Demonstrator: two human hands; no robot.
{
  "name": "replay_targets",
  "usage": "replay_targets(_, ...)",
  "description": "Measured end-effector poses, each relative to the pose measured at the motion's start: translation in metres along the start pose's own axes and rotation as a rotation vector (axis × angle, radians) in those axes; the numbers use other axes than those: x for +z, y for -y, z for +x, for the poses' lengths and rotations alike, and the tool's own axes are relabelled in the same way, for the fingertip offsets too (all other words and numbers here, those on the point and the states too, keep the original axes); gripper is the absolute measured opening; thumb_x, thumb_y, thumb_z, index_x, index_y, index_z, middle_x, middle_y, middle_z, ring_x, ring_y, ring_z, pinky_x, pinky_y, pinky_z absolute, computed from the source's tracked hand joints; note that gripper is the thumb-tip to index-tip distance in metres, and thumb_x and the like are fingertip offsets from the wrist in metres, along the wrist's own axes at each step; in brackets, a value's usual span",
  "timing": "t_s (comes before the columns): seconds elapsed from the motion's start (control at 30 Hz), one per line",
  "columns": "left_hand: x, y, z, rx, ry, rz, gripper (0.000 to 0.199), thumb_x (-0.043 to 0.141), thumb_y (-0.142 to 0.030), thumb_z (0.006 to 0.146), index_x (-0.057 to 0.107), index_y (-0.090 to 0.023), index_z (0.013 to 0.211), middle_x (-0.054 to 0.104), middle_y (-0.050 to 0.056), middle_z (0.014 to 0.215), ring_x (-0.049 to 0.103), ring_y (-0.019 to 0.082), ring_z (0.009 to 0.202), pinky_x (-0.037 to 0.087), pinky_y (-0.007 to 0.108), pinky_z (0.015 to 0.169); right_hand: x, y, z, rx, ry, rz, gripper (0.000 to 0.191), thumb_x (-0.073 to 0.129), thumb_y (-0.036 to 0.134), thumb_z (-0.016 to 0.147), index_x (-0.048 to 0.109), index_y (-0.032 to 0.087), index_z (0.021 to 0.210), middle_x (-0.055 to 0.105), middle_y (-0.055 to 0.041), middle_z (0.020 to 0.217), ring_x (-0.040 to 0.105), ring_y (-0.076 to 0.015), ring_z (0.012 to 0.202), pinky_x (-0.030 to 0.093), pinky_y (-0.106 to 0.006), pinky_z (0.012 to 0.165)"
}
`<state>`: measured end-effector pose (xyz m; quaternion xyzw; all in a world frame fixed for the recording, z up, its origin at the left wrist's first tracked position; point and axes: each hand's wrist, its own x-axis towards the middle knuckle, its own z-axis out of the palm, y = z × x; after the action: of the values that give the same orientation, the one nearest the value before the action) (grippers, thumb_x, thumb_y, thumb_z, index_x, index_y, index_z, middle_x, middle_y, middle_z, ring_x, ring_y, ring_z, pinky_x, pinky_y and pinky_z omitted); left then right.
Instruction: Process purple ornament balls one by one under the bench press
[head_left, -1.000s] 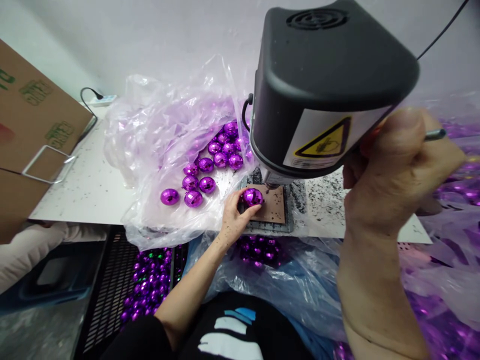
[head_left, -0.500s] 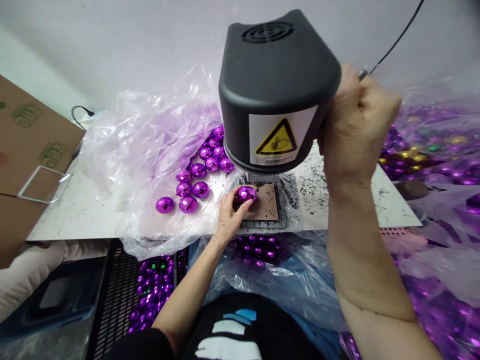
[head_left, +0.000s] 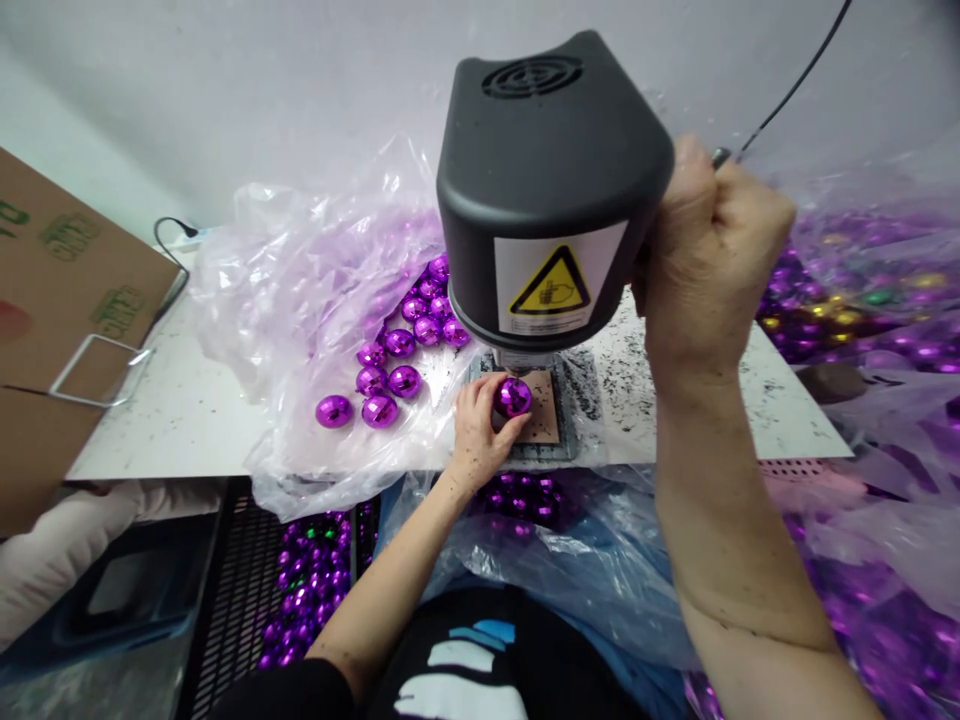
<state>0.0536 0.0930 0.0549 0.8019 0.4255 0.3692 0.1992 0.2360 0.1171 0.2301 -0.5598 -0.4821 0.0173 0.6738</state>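
Observation:
A black drill press head (head_left: 555,150) with a yellow warning label stands over the white table. My left hand (head_left: 481,430) grips a shiny purple ball (head_left: 514,397) between thumb and fingers, on the brown board (head_left: 545,410) under the machine's spindle. The tip of the spindle is partly hidden by the head and the ball. High on the right, my right hand (head_left: 712,240) is closed round a lever at the side of the machine; most of the lever is hidden. Several loose purple balls (head_left: 379,410) lie on clear plastic left of the board.
A cardboard box (head_left: 67,310) stands at the left. Clear plastic bags (head_left: 292,260) cover part of the white table (head_left: 187,430). More balls fill a black crate (head_left: 225,590) below and bags at the right. A person's sleeve (head_left: 67,525) shows at the lower left. Black shavings are scattered on the table.
My left hand and the purple ball have shifted right over the board, and the ball is more upright. My right hand remains on the lever. The view has shifted slightly.

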Motion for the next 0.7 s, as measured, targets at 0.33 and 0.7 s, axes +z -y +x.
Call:
replay_targets(0.33, 0.007, -0.006, -0.003, -0.034, 0.062, 0.013, 0.048, 0.059, -0.039, 0.094, 0.042, -0.018, 0.135, 0.059, 0.013, 0.127, 0.054, 0.027, 0.120, 0.032, 0.048, 0.110, -0.001, 0.005, 0.000, -0.017, -0.007, 0.025, 0.055, 0.045, 0.057, 0.090, 0.039, 0.009, 0.062, 0.028, 0.0028, 0.056, 0.034, 0.0012, 0.056, 0.027, -0.016, 0.056)
replay_targets(0.7, 0.012, -0.007, -0.001, -0.031, 0.079, 0.098, 0.050, 0.063, -0.040, 0.092, 0.044, -0.019, 0.132, 0.061, 0.013, 0.122, 0.056, 0.029, 0.115, 0.038, 0.043, 0.099, -0.012, 0.010, -0.011, -0.048, 0.023, 0.036, 0.049, 0.045, 0.052, 0.093, 0.046, 0.011, 0.066, 0.036, 0.0027, 0.055, 0.041, -0.0015, 0.048, 0.031, -0.017, 0.045)
